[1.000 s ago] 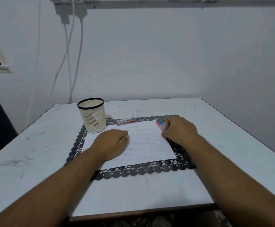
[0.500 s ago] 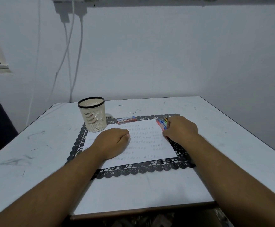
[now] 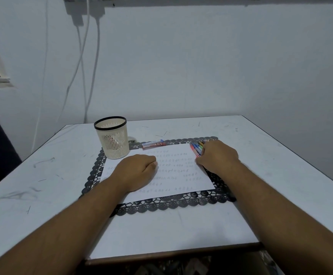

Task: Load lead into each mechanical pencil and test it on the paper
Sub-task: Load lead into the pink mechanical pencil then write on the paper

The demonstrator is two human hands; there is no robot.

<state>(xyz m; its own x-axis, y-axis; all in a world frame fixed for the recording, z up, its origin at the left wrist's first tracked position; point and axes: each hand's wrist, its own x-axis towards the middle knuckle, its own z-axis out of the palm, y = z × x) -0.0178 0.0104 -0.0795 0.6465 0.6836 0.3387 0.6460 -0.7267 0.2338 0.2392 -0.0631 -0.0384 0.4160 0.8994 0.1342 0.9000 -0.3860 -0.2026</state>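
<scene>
Pencils (image 3: 197, 148) lie in a small coloured bundle on the right edge of the paper (image 3: 173, 169), their tips fanning out beyond the knuckles of the right hand (image 3: 217, 156), and almost nothing has changed over the last second: both hands sit where they were, and only the view has drifted slightly. That stillness suggests the work is at a pause, probably the start of picking one pencil out, with no lead loaded at this moment. The right hand is cupped over the near ends of the pencils, fingers curled down on them; whether it pinches one or merely covers the lot, I cannot tell. The left hand (image 3: 140, 171) rests as a loose fist on the paper, holding nothing visible and pinning the sheet to the dark lace mat (image 3: 161, 205). The bundle's long axis runs away from the person and slightly leftward, the exposed ends pointing toward the far edge of the table (image 3: 181, 231). A lead box (image 3: 153, 144) lies at the paper's far edge, beside a mesh cup (image 3: 113, 138) at the mat's far left corner.
</scene>
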